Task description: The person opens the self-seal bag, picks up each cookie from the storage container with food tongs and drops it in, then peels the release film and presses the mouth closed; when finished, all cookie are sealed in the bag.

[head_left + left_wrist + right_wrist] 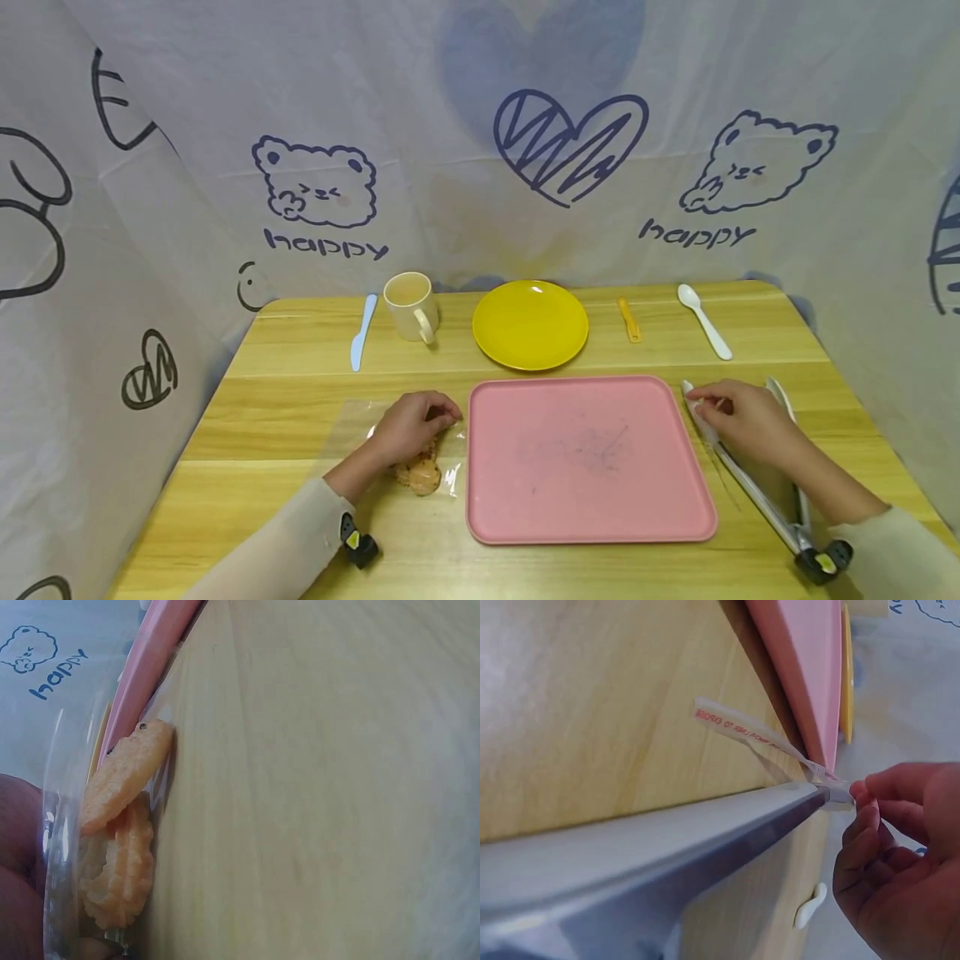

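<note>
My left hand point(415, 425) holds a clear plastic bag point(452, 479) left of the pink tray point(592, 517), its fingers bent at the bag's upper part. Cookies point(422, 477) lie in the bag, partly under that hand. The left wrist view shows two ridged cookies point(124, 870) behind shiny film, with fingers at the left edge. Beyond the tray's right side, my right hand point(742, 417) pinches one end of a thin strip point(742, 729) with red lettering. It is at the pale tip of a pair of tongs point(757, 492), and the strip's other end hangs loose.
Along the table's back stand a light blue knife point(363, 333), a cream mug point(408, 312), a yellow plate point(530, 325), a small orange utensil point(629, 321) and a white spoon point(705, 322). A printed cloth point(450, 200) hangs behind the table and at both sides.
</note>
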Action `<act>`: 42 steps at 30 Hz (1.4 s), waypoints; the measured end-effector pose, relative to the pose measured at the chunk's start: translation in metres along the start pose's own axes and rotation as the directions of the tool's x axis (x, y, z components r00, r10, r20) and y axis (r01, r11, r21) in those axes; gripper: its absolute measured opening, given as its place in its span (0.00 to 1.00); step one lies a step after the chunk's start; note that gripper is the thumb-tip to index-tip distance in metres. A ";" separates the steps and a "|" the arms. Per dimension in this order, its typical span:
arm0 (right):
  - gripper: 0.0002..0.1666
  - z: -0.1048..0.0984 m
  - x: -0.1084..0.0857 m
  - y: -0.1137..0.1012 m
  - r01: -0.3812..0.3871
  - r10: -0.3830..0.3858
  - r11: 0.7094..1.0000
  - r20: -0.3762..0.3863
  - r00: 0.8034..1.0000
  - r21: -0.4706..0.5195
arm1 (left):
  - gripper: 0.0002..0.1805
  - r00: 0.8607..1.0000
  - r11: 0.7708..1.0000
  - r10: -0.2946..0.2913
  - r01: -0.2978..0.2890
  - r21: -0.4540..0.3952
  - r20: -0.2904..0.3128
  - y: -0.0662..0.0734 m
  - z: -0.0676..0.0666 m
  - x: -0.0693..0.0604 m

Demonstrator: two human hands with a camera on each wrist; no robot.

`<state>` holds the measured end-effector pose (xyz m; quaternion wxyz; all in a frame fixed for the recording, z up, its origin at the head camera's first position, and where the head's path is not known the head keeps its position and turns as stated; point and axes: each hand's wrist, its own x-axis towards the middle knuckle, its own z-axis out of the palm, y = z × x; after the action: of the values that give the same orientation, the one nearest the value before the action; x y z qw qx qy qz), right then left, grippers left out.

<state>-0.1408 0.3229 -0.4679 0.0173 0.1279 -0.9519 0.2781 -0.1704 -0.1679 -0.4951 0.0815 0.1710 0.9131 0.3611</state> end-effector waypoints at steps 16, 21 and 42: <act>0.08 0.002 0.003 -0.002 -0.046 0.045 0.999 -0.130 0.991 -0.001 | 0.07 1.000 1.000 0.004 -0.004 -0.002 0.004 0.001 -0.001 -0.001; 0.06 -0.002 -0.001 -0.020 -0.047 0.051 0.998 -0.123 0.991 0.035 | 0.07 1.000 1.000 0.007 -0.007 -0.008 0.005 0.002 -0.001 -0.001; 0.33 0.122 -0.004 -0.213 -0.234 -0.212 0.650 0.468 0.858 0.723 | 0.07 0.999 0.991 -0.026 0.031 -0.128 0.038 -0.003 -0.008 0.001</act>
<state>-0.0782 0.0862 -0.4596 -0.2940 0.1863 -0.7158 0.6054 -0.1744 -0.1746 -0.4913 0.1141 0.1589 0.8887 0.4147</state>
